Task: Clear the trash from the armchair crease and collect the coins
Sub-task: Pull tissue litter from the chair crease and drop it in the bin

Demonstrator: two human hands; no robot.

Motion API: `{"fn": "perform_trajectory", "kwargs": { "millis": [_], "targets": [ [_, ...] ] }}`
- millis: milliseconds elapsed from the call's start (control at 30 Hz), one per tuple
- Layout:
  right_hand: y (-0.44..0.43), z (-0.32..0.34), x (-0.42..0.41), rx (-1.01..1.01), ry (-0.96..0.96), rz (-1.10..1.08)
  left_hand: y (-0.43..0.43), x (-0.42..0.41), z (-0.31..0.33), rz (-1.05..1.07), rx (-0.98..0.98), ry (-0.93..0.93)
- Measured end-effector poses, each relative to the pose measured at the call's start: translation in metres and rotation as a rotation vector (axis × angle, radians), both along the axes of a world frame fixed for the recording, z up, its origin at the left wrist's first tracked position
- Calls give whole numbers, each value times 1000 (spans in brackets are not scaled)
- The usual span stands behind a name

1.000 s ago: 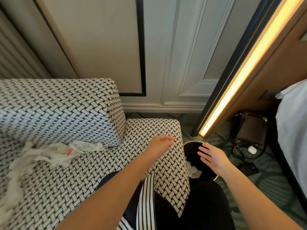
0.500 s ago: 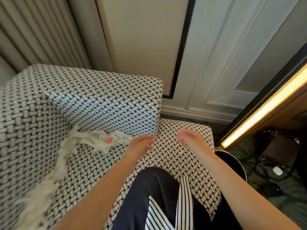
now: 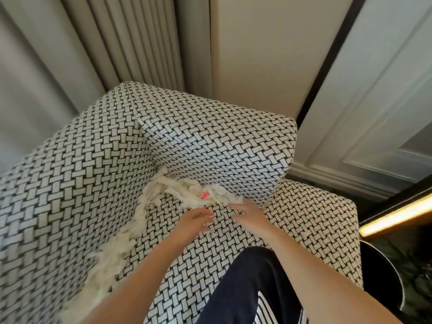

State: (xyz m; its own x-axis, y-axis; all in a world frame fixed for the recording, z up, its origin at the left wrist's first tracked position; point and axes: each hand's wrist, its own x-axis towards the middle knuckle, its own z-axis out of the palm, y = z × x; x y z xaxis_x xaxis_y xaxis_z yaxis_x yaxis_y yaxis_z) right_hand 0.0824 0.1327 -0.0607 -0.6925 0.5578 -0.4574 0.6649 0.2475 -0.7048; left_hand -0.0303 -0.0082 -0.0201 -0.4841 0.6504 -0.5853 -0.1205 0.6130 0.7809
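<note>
A black-and-white woven armchair fills the view. White shredded paper trash lies packed along the crease between seat and backrest, and it runs down the left crease toward the front. A small red scrap sits in the pile. My left hand hovers over the seat just below the pile, fingers relaxed and empty. My right hand reaches with straight fingers, its fingertips at the right end of the paper. No coins are visible.
A black round bin stands on the floor at the right of the chair. My knee in dark trousers rests on the seat cushion. A curtain and a panelled wall stand behind the chair. A lit strip glows at right.
The view has swung left from the bin to the chair's corner. Both hands have moved from near the bin across the seat to the paper in the crease.
</note>
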Motion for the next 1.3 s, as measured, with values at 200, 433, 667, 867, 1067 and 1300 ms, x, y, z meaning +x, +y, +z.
{"fn": "perform_trajectory", "kwargs": {
  "millis": [200,433,667,867,1067,1300],
  "targets": [
    [0,-13,-16,57,-197,228,-7,-5,-5,18,-53,-23],
    [-1,-11,-8,133,-69,166,-8,-9,-11,112,-65,-75],
    [-3,-7,7,118,43,59,3,-4,-23,253,-12,-172],
    [-10,-4,11,163,131,-61,-2,-9,-34,505,-18,-139],
    [-32,9,-1,248,190,3,-37,-17,-39,541,-33,-21],
    [-98,27,-31,139,175,262,-99,-8,-27,512,19,138]
  ]
}}
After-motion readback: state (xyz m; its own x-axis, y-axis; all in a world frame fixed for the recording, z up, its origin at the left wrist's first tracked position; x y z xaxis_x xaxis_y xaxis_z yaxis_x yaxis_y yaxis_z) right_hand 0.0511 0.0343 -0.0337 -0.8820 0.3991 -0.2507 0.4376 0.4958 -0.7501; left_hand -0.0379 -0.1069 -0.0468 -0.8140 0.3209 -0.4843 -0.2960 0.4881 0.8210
